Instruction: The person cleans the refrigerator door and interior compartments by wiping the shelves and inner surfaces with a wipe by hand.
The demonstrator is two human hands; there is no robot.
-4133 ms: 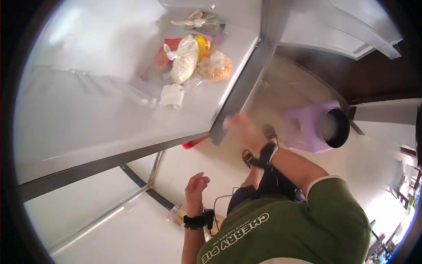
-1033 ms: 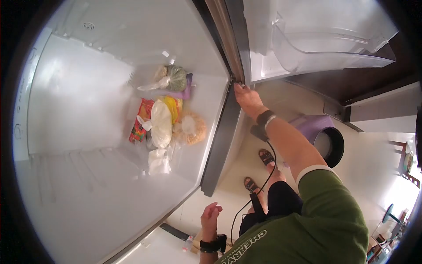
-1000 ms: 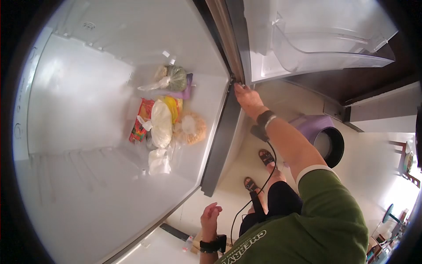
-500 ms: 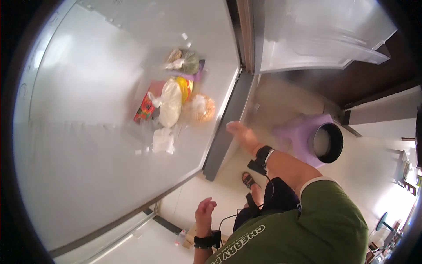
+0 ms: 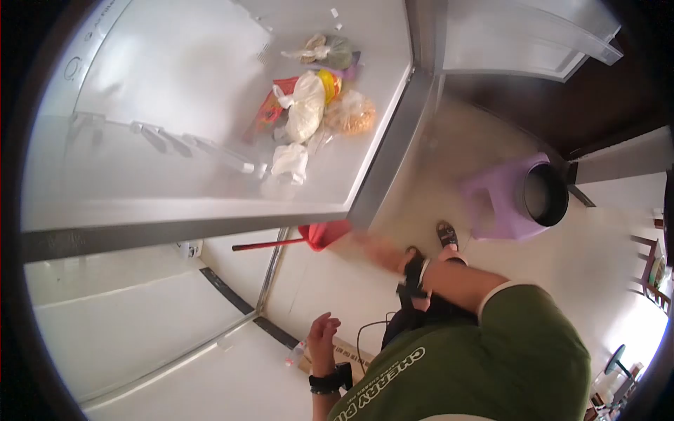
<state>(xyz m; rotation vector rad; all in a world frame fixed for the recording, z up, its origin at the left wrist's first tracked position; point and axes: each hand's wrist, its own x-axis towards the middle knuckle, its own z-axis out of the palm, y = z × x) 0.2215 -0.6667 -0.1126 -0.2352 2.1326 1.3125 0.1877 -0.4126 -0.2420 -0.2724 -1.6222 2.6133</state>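
Observation:
My right hand point(image 5: 375, 247) is smeared by motion just outside the front edge of an open fridge compartment point(image 5: 175, 175). It overlaps the edge of a red dustpan point(image 5: 324, 233) in view; whether they touch, and what its fingers do, I cannot tell. Low at the left, my left hand point(image 5: 324, 331) hangs with loosely bent fingers and holds nothing. Inside the compartment lie a knotted white bag point(image 5: 307, 109), a clear bag of orange-tan pieces point(image 5: 357, 116), a small white bag point(image 5: 290, 163), a red packet point(image 5: 269, 107), a yellow packet point(image 5: 328, 85) and a bag with greenish contents point(image 5: 338, 53).
An open fridge door point(image 5: 512, 42) with a shelf stands at the upper right. On the floor is a purple stool point(image 5: 491, 200) bearing a black-rimmed round pot point(image 5: 551, 193). A cardboard box point(image 5: 344, 354) sits beside my left hand. Chairs point(image 5: 649, 270) appear at the far right.
My right hand has swung down in view, away from the compartment's front edge. The view has shifted, so the bags appear higher and the red dustpan shows. My left hand stays low.

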